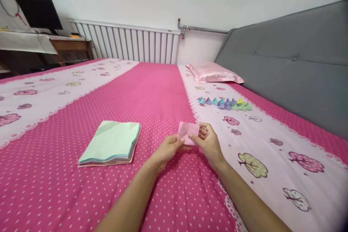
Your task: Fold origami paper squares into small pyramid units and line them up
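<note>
Here the left hand (pixel 168 148) and the right hand (pixel 208 143) meet just above the bed (pixel 152 90), near the middle of the view, and between them they hold a folded pink paper (pixel 188 132). The left hand is closed narrowly, its thumb and fingers pinching the near left edge of the paper. The right hand is likewise curled in, thumb on the near right part of the paper and fingers bent behind its right side. The paper sits lifted slightly off the pink dotted bedspread, its far edge tilted up. To the left of the hands, well apart from them, a stack of paper sheets (pixel 111 143) lies flat on the bedspread, pale green on top with other colours showing at its edges. Farther off to the right, on the pale strip printed with trees, a row of small folded paper pieces (pixel 225 103) in blue, purple, green and yellow lies in a line. Beyond that row a pink pillow (pixel 214 72) rests against the grey headboard (pixel 288 65), and a white radiator (pixel 127 43) runs along the far wall.
</note>
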A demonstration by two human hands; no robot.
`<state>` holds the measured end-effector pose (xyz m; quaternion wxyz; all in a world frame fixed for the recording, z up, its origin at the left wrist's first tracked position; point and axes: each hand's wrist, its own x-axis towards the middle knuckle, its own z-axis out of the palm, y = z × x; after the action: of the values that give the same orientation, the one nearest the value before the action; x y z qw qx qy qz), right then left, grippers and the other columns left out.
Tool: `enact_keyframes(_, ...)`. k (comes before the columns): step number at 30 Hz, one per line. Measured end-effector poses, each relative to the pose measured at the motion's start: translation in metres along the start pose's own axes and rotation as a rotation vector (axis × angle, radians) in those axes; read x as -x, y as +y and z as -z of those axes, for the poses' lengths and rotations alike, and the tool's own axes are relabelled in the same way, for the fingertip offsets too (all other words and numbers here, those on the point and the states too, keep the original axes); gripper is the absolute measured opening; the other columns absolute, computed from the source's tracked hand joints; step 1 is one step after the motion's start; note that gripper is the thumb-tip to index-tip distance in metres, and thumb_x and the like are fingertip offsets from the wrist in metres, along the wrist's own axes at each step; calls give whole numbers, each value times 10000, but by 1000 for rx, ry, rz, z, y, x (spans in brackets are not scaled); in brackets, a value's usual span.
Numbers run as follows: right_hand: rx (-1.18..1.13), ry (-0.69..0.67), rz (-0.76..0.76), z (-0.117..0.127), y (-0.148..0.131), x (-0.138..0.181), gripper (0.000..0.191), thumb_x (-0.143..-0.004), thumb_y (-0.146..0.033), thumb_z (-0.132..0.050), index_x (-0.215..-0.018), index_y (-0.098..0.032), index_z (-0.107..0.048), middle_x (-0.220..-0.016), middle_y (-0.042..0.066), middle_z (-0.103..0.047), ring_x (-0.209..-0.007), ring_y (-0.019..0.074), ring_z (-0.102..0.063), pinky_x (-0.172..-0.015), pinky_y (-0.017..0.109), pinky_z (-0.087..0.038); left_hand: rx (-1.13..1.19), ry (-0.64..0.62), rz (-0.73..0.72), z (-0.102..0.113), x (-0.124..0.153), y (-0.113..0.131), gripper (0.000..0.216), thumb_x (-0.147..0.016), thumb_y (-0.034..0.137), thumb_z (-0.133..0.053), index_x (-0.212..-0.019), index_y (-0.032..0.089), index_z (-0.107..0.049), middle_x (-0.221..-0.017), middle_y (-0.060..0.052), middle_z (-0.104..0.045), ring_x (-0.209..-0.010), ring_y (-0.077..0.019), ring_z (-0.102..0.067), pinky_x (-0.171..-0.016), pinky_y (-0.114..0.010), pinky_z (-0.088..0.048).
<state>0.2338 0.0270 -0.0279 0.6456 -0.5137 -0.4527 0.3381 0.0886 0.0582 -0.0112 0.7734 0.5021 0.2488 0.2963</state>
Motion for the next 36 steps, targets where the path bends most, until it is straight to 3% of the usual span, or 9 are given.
enact_keyframes(4,-99,-101,-129,9,-15,-2,594,-595,-318,-745,-1120,-200,-494,-812,12,-632,-692,152,-615,-600,266,-493,-88,-90,98,0,4,1,286,-719,339,-647,-858,92,-682,-844,-132,-686,-783,-187,-645,-848,-309,-440)
enact_keyframes(9,-14,-274,-210,16,-23,0,250,-624,-321,-724,-784,-144,-647,-693,-7,-608,-584,105,-541,-515,208,-416,-169,-123,142,0,2,-2,278,-700,357,-659,-747,85,-685,-706,-100,-670,-686,-158,-617,-770,-279,-445)
enact_keyframes(13,-86,-209,-217,14,-24,0,265,-638,-381,-711,-718,-144,-624,-636,-16,-587,-542,96,-507,-502,207,-396,-207,15,7,3,-1,-3,237,-706,338,-658,-698,102,-674,-667,-52,-637,-558,-83,-525,-580,-192,-392)
enact_keyframes(16,-152,-156,-242,9,-25,0,299,-625,-416,-716,-723,-150,-619,-643,-14,-601,-549,100,-520,-526,216,-410,-195,115,-84,5,-3,-3,251,-729,351,-633,-686,107,-671,-644,-45,-620,-545,-78,-508,-555,-189,-380)
enact_keyframes(22,-119,-117,-143,7,-27,1,292,-661,-435,-684,-700,-154,-615,-631,-16,-570,-550,95,-488,-508,205,-393,-178,88,-117,2,-3,0,258,-738,352,-623,-744,105,-698,-697,-69,-648,-668,-130,-579,-684,-235,-436)
enact_keyframes(26,-61,-102,-98,9,-24,0,275,-659,-415,-691,-726,-153,-636,-688,5,-605,-604,112,-522,-551,217,-425,-210,116,-168,1,-4,1,273,-714,367,-643,-770,108,-706,-694,-65,-655,-630,-116,-566,-633,-223,-431)
enact_keyframes(31,1,-164,-54,10,-20,-1,215,-675,-366,-686,-715,-159,-648,-685,4,-620,-609,113,-539,-565,221,-429,-326,270,-232,1,-4,2,236,-684,321,-670,-784,111,-713,-727,-74,-679,-601,-112,-563,-569,-215,-422)
enact_keyframes(36,139,-217,34,12,-20,-1,162,-685,-305,-677,-749,-159,-650,-717,22,-639,-640,132,-568,-568,231,-447,-474,266,-293,0,-4,2,211,-721,312,-623,-741,117,-701,-697,-65,-682,-590,-122,-578,-552,-222,-439)
